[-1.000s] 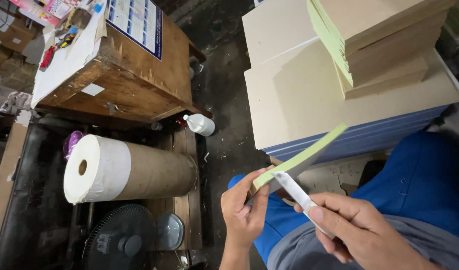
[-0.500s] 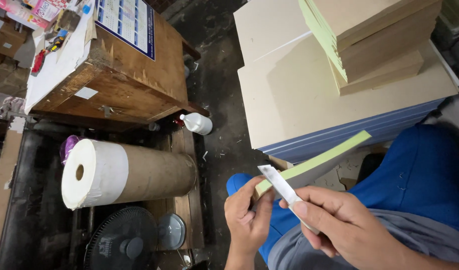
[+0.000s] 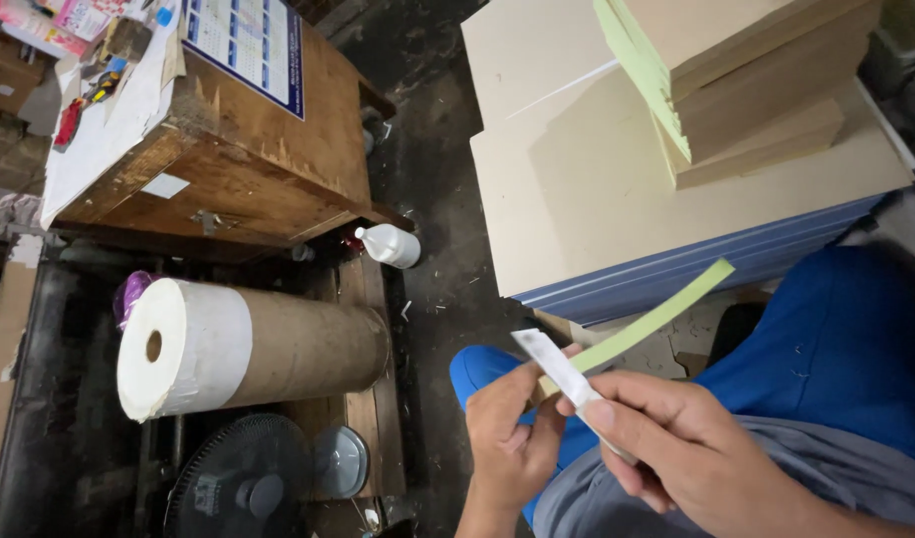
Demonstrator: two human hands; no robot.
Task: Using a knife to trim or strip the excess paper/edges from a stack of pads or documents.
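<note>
My left hand pinches the near end of a long light-green paper strip that slants up to the right. My right hand grips a narrow white blade-like tool, its tip lying across the strip's lower end next to my left fingers. Both hands sit low in the head view, above my blue-trousered knees. The tool's handle is hidden inside my right fist.
A big roll of brown paper with a white end lies at left above a black fan. A wooden box stands behind it, a small white bottle on the dark floor. Stacked tan boards sit at right.
The green strip has swung to a lower, flatter slant. Both hands shifted slightly to the right, and the white tool slid nearer my left fingers.
</note>
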